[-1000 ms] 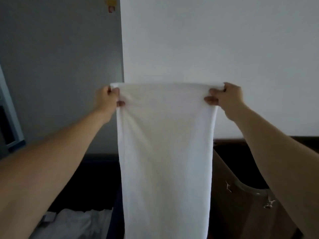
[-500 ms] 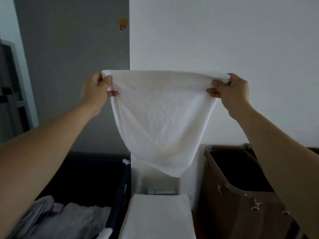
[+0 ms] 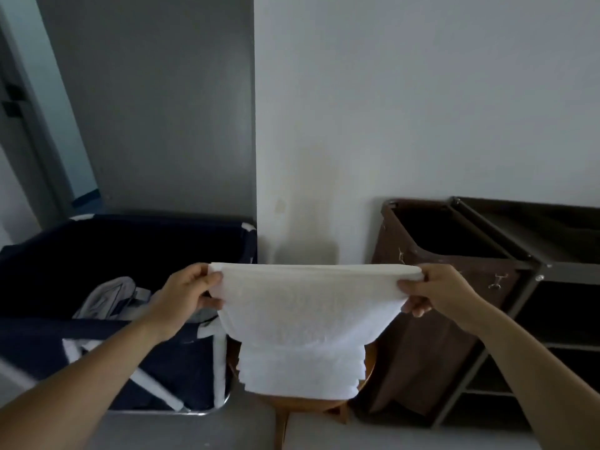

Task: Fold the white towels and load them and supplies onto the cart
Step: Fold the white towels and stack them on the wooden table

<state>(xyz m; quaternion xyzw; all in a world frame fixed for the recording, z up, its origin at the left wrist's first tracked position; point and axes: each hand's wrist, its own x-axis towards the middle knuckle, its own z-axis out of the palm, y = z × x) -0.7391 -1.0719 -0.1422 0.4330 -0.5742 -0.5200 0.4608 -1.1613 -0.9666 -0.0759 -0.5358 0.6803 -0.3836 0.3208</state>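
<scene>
1. Nearest, low and central: round brown wooden stool [image 3: 302, 405] with a stack of folded white towels [image 3: 302, 375] on its seat.
2. Directly above the stool: white terry towel [image 3: 308, 306], stretched sideways in the air, bottom sagging down to the top of the stack. Cannot tell whether touching it.
3. Up and left of the stool: left hand [image 3: 186, 295], fingers and thumb pinched tight on the towel's left top corner.
4. Up and right of the stool: right hand [image 3: 438, 293], fingers curled round the towel's right top corner, thumb on the near face.
5. Just left of the stool: navy fabric laundry bin on a white tube frame [image 3: 146, 362], with crumpled grey linen [image 3: 110, 297] inside.
6. Just right of the stool: open-topped brown fabric hamper bag [image 3: 431, 319]. Beyond it, further right, dark metal shelf cart [image 3: 558, 287].
7. Behind the stool: plain white wall [image 3: 406, 108].
</scene>
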